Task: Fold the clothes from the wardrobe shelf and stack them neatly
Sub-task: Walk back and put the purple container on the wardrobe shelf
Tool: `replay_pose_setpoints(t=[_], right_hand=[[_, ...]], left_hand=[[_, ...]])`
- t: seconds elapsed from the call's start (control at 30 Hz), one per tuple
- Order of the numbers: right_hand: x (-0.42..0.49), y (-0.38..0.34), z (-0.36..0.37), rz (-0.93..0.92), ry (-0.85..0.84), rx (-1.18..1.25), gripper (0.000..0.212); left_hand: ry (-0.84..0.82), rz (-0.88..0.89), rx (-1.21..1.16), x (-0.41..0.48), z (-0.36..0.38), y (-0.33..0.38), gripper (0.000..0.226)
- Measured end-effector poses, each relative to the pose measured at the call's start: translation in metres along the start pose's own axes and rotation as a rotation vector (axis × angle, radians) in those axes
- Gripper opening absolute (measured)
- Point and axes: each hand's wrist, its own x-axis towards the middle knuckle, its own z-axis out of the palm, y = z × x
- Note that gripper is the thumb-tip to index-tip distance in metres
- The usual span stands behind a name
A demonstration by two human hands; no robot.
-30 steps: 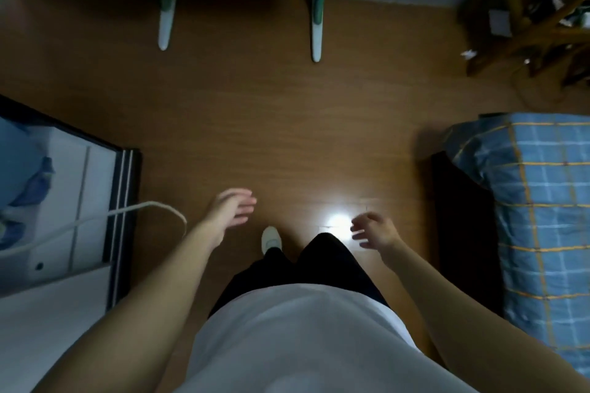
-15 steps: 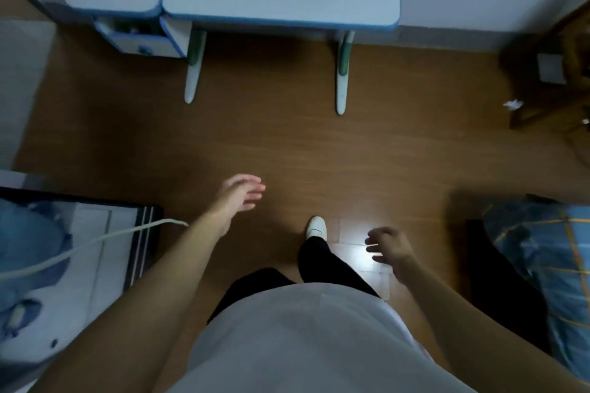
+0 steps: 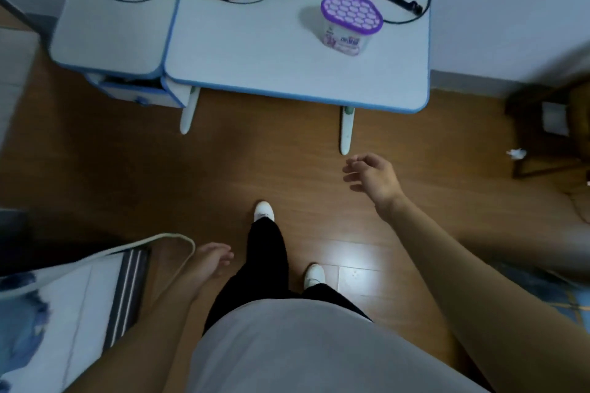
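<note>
While the person faced the bench (image 3: 271,73) at twelve o'clock, the right hand (image 3: 372,177) hung at one o'clock and the left hand (image 3: 212,260) low at ten, both loosely curled and empty. No clothes or wardrobe shelf showed, so which hand lay nearer I couldn't tell.

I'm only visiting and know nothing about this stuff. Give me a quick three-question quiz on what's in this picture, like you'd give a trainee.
1. True or false: the right hand holds a folded shirt.
2. What stands on the desk? A) a kettle B) a tub with a purple lid C) a lamp
3. Fill in: the person's shoes are ____ in colour.
Key: 1 false, it holds nothing; 2 B; 3 white.
</note>
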Motion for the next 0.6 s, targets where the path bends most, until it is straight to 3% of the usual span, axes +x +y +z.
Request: replay_pose_setpoints(t=[0.23, 0.4, 0.6], right_hand=[[0.030, 0.008, -0.010, 0.198, 0.165, -0.115, 0.024], [0.039, 0.012, -0.019, 0.336, 0.215, -0.090, 0.023], [0.090, -0.039, -0.032, 0.248, 0.166, -0.055, 0.021]], left_hand=[[-0.126, 0.170, 0.100, 0.052, 0.019, 0.168, 0.019], [-0.187, 0.555, 0.152, 0.053, 0.073, 0.318, 0.019], [-0.091, 0.887, 0.225, 0.046, 0.140, 0.473, 0.047]])
